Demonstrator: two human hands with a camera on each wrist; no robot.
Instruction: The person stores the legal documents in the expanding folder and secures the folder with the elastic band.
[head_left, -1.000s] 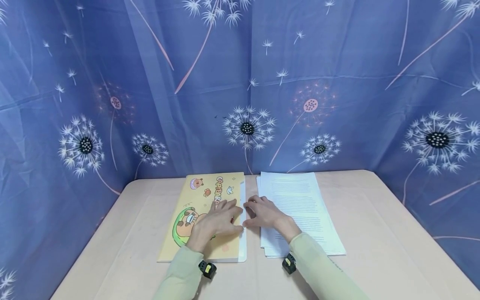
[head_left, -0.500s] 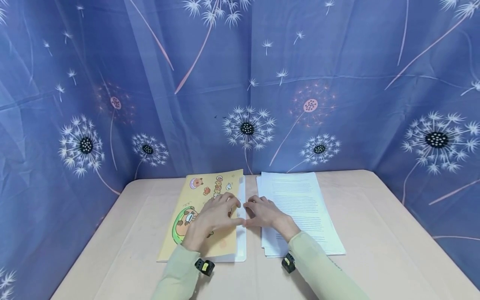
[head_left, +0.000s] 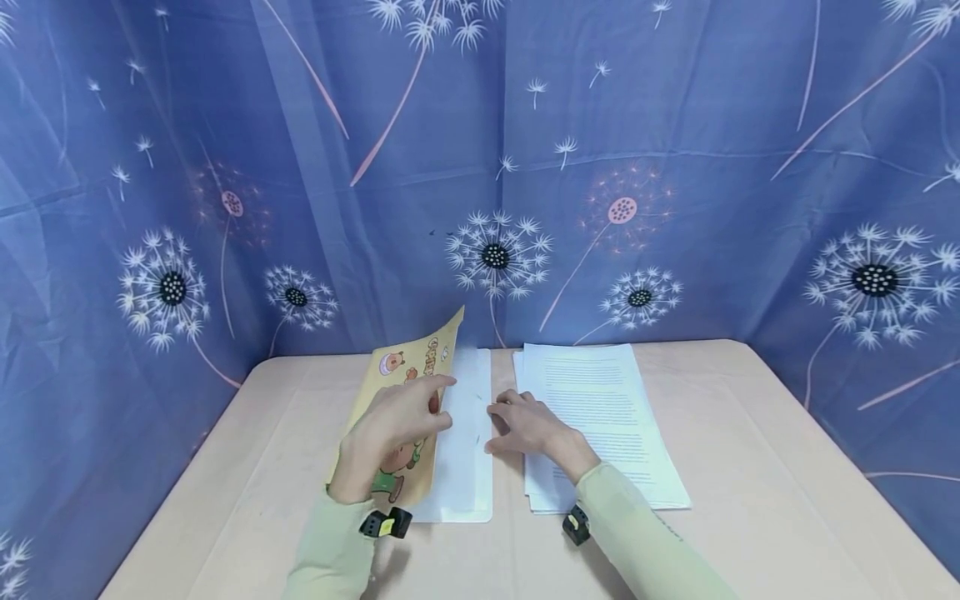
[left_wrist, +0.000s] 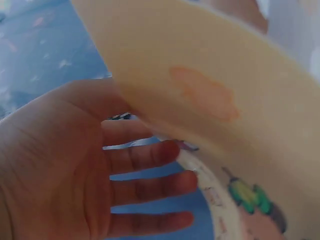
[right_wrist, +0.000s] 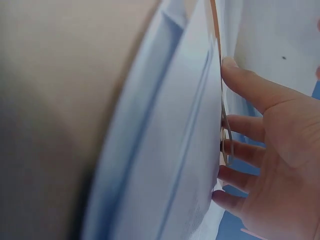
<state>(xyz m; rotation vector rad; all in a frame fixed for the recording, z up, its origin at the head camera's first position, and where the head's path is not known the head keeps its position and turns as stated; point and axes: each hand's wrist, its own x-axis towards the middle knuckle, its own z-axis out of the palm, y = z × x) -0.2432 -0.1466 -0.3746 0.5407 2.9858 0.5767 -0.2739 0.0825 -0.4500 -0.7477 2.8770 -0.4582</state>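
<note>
A yellow folder [head_left: 390, 364] with cartoon capybaras lies left of centre, its front cover raised and bent back to the left. My left hand [head_left: 397, 417] holds the cover's right edge between thumb and fingers; in the left wrist view, the cover [left_wrist: 210, 55] partly hides the thumb and index finger of this hand [left_wrist: 65, 150]. White inner pages [head_left: 465, 467] show under the cover. My right hand [head_left: 534, 429] rests with bent, relaxed fingers by the folder's right edge, its wrist over the printed sheets [head_left: 592, 400]. The right wrist view shows this hand [right_wrist: 285, 150] with fingers apart.
The sheets lie in a slightly uneven stack to the right of the folder. A pale cloth covers the table [head_left: 757, 450]. Blue dandelion-print curtains [head_left: 712, 200] stand behind and at both sides. A black camera band [head_left: 386, 523] is on my left wrist.
The folder's cover has lifted and folded leftward with my left hand, uncovering the white pages. My right hand has stayed nearly in place.
</note>
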